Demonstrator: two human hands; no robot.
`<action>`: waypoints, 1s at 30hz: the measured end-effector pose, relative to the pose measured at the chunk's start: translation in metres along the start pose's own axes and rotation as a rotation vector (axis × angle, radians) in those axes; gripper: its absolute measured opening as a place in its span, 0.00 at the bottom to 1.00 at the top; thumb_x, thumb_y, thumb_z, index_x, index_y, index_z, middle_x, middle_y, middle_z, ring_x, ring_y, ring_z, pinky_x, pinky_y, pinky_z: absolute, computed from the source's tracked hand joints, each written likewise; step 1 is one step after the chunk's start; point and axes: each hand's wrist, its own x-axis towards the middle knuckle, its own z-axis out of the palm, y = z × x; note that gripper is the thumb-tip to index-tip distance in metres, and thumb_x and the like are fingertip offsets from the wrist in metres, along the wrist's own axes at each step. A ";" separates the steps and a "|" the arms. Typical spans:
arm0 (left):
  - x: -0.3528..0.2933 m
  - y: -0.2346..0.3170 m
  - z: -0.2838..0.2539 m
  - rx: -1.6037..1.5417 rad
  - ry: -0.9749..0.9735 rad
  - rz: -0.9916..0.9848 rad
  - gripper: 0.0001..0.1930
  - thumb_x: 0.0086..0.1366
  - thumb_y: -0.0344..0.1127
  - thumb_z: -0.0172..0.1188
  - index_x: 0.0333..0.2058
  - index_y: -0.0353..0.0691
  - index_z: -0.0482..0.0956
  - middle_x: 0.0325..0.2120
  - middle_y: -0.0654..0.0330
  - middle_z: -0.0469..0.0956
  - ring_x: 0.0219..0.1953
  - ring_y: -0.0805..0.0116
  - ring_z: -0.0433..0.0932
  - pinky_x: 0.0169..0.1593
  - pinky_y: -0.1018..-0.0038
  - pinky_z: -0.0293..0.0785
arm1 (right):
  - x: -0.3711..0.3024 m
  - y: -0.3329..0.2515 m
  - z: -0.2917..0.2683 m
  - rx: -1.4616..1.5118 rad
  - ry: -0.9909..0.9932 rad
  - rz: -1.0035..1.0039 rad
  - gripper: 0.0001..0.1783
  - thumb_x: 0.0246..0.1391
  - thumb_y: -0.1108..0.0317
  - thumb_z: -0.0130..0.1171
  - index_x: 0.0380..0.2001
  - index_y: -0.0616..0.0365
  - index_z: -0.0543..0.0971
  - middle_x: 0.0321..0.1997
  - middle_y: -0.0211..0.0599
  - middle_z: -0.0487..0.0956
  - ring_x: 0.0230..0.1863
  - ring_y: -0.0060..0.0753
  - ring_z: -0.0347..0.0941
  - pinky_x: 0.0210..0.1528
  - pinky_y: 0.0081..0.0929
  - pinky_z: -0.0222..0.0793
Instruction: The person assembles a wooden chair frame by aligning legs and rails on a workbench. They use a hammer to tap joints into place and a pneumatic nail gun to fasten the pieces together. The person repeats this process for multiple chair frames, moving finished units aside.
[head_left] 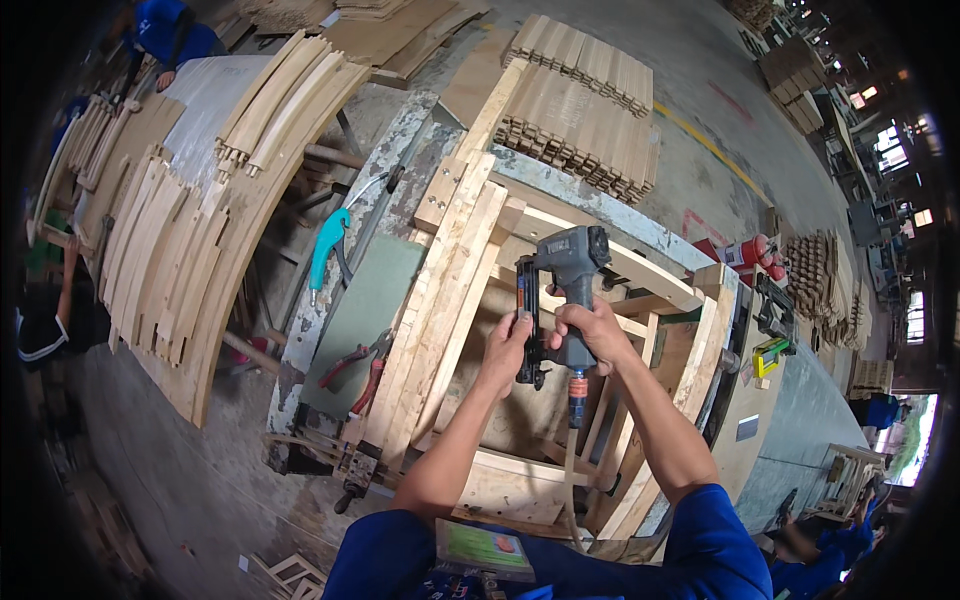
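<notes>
A dark grey and black pneumatic nail gun (568,255) is held up over a pale wooden frame (440,320) on the workbench. My right hand (597,332) is wrapped round its handle, and an air hose (570,480) runs from the handle's lower end toward my body. My left hand (508,350) closes on the long magazine, thumb upward. Rails and crosspieces of the frame surround the space under the gun. Where the gun's nose points is hard to make out.
Left on the bench lie a teal air blow gun (327,248) and red-handled pliers (368,388). A yellow-green tool (768,355) lies at right. Slat stacks (580,110) stand beyond the bench. Curved wooden pieces (160,265) cover a left table, with people near it.
</notes>
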 end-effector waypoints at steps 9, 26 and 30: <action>0.012 -0.008 -0.027 -0.072 0.154 0.034 0.16 0.82 0.48 0.51 0.46 0.43 0.80 0.32 0.66 0.80 0.34 0.79 0.76 0.39 0.77 0.75 | 0.042 0.020 0.024 -0.071 -0.015 0.096 0.15 0.61 0.72 0.58 0.49 0.63 0.72 0.26 0.36 0.79 0.25 0.32 0.81 0.30 0.32 0.79; -0.056 -0.009 -0.015 -0.235 -0.018 -0.207 0.13 0.81 0.44 0.55 0.55 0.43 0.73 0.34 0.60 0.80 0.36 0.71 0.83 0.35 0.69 0.86 | -0.031 0.016 0.013 -0.012 0.159 0.131 0.19 0.65 0.63 0.64 0.53 0.60 0.74 0.37 0.38 0.81 0.29 0.32 0.82 0.35 0.35 0.84; -0.117 -0.026 -0.012 -0.322 -0.077 -0.290 0.18 0.79 0.45 0.58 0.60 0.42 0.72 0.39 0.62 0.80 0.34 0.71 0.85 0.36 0.64 0.90 | -0.061 0.043 -0.016 0.538 -0.056 0.379 0.28 0.69 0.57 0.62 0.64 0.63 0.72 0.54 0.54 0.81 0.37 0.35 0.84 0.34 0.35 0.86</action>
